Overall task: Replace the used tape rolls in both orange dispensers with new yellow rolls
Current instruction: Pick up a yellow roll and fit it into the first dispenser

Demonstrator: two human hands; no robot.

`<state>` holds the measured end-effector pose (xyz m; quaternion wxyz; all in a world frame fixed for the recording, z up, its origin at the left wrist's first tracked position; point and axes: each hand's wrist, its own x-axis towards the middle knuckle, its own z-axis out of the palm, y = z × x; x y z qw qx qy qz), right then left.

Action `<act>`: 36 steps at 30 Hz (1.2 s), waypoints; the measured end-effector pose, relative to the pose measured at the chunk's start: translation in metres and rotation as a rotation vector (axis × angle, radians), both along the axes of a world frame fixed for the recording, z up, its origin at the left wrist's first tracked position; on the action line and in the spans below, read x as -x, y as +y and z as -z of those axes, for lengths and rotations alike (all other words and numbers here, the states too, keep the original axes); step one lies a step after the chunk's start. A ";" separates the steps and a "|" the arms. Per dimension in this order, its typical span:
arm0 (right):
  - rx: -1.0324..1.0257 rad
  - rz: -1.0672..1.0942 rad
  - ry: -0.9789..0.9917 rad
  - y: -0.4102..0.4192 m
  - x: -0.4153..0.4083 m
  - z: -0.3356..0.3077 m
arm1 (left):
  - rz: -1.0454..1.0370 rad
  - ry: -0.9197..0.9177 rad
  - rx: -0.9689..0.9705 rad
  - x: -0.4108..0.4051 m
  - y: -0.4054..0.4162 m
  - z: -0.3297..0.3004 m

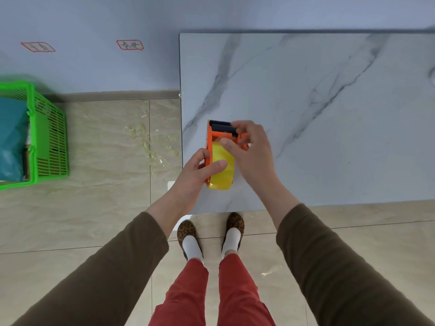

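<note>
An orange tape dispenser [210, 140] with a black toothed blade at its far end is held above the near left corner of the marble table [329, 114]. A yellow tape roll [223, 170] sits inside it. My left hand [200, 172] grips the dispenser's body from the left, thumb lying across the yellow roll. My right hand [251, 147] holds the dispenser's front part from the right, its thumb pressing on the top of the roll and its fingers curled at the black blade. Only this one dispenser is in view.
A green plastic basket [47, 137] holding a teal bag stands on the floor at the left. Scraps of clear used tape [150, 147] lie on the tiled floor beside the table. My feet stand at the table's near edge.
</note>
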<state>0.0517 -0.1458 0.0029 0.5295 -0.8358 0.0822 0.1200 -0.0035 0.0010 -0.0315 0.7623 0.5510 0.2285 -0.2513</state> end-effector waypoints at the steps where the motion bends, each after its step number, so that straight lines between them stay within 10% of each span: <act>1: 0.036 -0.037 0.005 0.000 -0.005 -0.002 | 0.003 -0.002 0.006 0.001 -0.001 -0.001; 16: -0.479 0.392 0.564 -0.010 0.000 0.001 | -0.001 -0.103 -0.162 0.014 -0.014 -0.005; 29: 0.170 0.160 -0.117 -0.021 -0.006 0.009 | 0.085 -0.163 -0.192 0.017 -0.019 -0.012; 36: 0.022 0.108 0.008 -0.032 -0.031 0.017 | 0.201 -0.074 -0.134 0.019 -0.016 -0.013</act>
